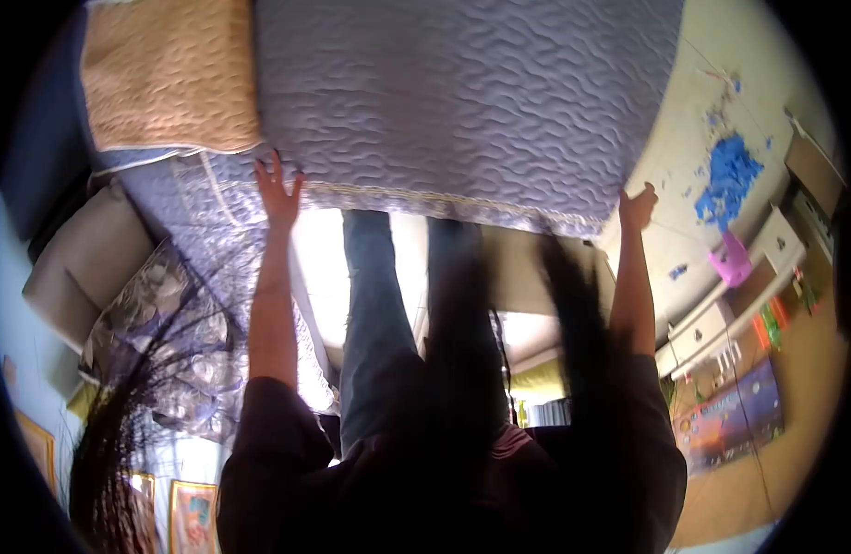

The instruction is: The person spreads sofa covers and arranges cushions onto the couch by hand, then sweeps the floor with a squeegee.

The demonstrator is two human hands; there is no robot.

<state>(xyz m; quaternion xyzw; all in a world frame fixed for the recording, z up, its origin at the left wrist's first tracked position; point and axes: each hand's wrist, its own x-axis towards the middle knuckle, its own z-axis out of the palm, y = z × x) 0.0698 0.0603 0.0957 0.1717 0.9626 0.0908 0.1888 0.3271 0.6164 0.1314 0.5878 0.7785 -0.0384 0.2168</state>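
A grey-purple quilted cover [462,102] with a patterned, light-trimmed border lies spread across the top of the view. My left hand [279,196] rests at its near edge on the left, fingers spread, with no object in it. At the right corner of the cover is my right hand [637,208], touching or right beside the edge, its visible fingers apart; part of it is hard to make out. A tan quilted piece [171,78] lies on the left of the cover. Dark blurred hair hides part of the lower middle.
My legs [374,314] show between my arms. On the left stand a grey cushion [93,268] and floral fabric [167,323]. On the right are blue scraps [730,175] on a pale floor, a pink item [730,260], a white drawer unit [702,334] and a colourful poster [732,420].
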